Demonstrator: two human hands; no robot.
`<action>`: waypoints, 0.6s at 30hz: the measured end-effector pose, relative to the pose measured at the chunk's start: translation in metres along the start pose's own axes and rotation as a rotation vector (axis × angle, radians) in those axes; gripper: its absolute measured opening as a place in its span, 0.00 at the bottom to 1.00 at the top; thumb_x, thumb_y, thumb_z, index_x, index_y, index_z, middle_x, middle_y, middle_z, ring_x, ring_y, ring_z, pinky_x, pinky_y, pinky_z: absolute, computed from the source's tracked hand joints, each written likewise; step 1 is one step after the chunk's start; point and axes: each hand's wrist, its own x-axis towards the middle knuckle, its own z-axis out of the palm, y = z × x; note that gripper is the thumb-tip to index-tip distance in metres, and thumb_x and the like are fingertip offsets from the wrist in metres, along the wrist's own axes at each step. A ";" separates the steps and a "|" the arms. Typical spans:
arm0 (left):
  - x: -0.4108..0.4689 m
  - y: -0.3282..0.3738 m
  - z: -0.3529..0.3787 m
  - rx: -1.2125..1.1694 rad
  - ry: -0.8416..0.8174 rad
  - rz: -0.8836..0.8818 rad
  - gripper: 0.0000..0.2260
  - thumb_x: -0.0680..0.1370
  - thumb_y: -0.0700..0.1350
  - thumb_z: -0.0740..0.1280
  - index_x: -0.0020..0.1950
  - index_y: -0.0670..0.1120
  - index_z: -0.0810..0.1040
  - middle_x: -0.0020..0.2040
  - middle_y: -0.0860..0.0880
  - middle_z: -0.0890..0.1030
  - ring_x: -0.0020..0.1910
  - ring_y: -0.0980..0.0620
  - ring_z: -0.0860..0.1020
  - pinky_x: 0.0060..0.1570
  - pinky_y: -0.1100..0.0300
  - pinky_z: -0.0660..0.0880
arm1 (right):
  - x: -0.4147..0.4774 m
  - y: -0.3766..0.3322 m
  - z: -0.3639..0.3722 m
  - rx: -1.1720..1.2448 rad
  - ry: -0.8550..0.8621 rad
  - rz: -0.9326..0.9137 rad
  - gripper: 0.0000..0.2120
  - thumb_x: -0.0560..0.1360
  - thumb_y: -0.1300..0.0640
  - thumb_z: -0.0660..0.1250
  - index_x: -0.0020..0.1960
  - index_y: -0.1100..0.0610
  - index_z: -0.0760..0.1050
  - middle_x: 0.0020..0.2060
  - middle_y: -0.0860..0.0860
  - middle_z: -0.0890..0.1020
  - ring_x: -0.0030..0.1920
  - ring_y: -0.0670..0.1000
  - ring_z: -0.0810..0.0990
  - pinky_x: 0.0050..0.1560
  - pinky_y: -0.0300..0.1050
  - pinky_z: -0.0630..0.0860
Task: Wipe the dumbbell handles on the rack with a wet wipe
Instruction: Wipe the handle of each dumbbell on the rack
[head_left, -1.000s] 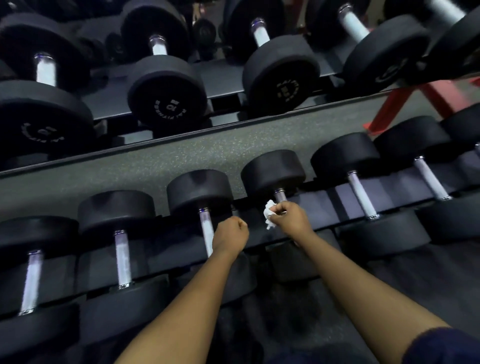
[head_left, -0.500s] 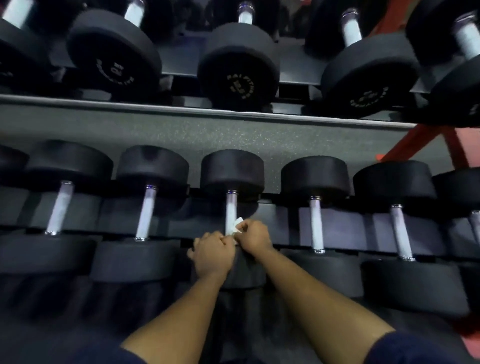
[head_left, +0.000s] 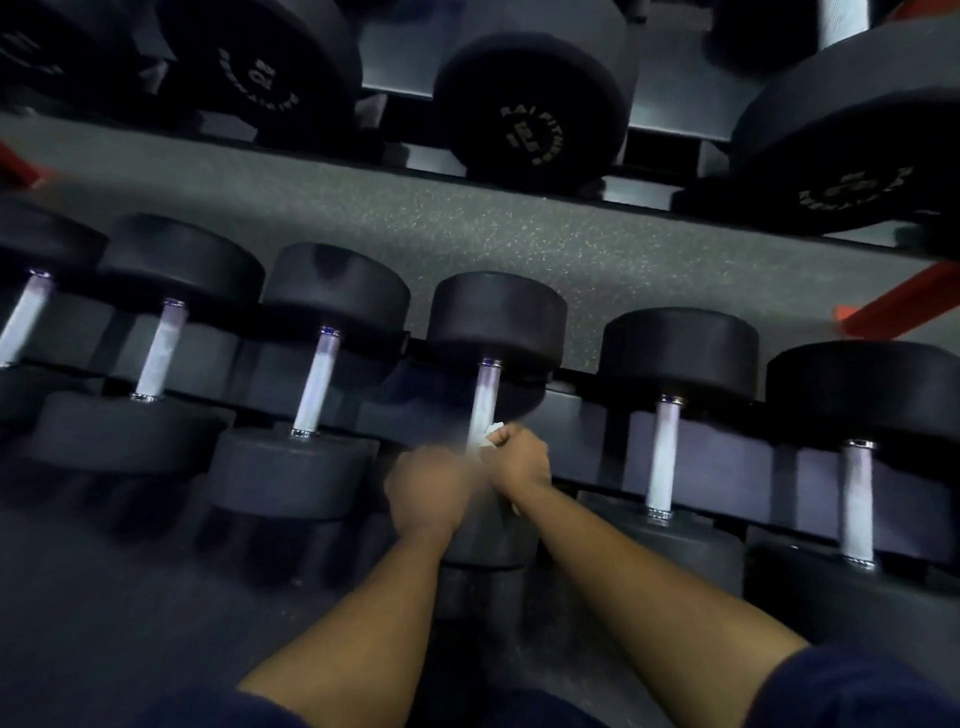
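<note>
Both hands now meet low on the centre handle. The right hand clenches the wipe against it, so wiping is likely underway. The left hand is blurred, grip unclear.

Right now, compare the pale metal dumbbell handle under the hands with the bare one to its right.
The handle under the hands has the right hand holding a white wipe against it; the right neighbour handle is untouched. Its lower end is hidden; the neighbour's shows fully. Both lie between black round heads.

Dumbbell heads black, handles silver-white. The wet wipe is white; floor grey, finely speckled; rack strut red; sleeve navy.
</note>
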 end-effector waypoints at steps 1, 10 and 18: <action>0.000 0.000 0.000 -0.028 0.018 -0.017 0.08 0.75 0.43 0.64 0.42 0.41 0.81 0.44 0.42 0.80 0.51 0.41 0.75 0.53 0.52 0.69 | 0.001 0.000 0.001 0.001 0.000 -0.001 0.03 0.72 0.58 0.67 0.45 0.56 0.77 0.49 0.50 0.82 0.48 0.48 0.79 0.41 0.35 0.68; 0.000 0.002 -0.004 -0.041 -0.018 -0.027 0.08 0.76 0.43 0.64 0.44 0.41 0.81 0.46 0.42 0.80 0.52 0.41 0.75 0.53 0.53 0.69 | 0.007 0.001 0.001 0.008 -0.005 0.040 0.05 0.72 0.57 0.68 0.47 0.56 0.80 0.47 0.50 0.83 0.44 0.47 0.79 0.37 0.34 0.68; 0.002 0.001 -0.003 -0.098 -0.020 -0.017 0.10 0.75 0.44 0.62 0.42 0.42 0.81 0.43 0.44 0.80 0.50 0.43 0.74 0.56 0.52 0.69 | 0.036 -0.018 -0.010 0.204 0.043 0.080 0.15 0.73 0.65 0.62 0.57 0.54 0.79 0.47 0.54 0.83 0.39 0.50 0.80 0.33 0.34 0.76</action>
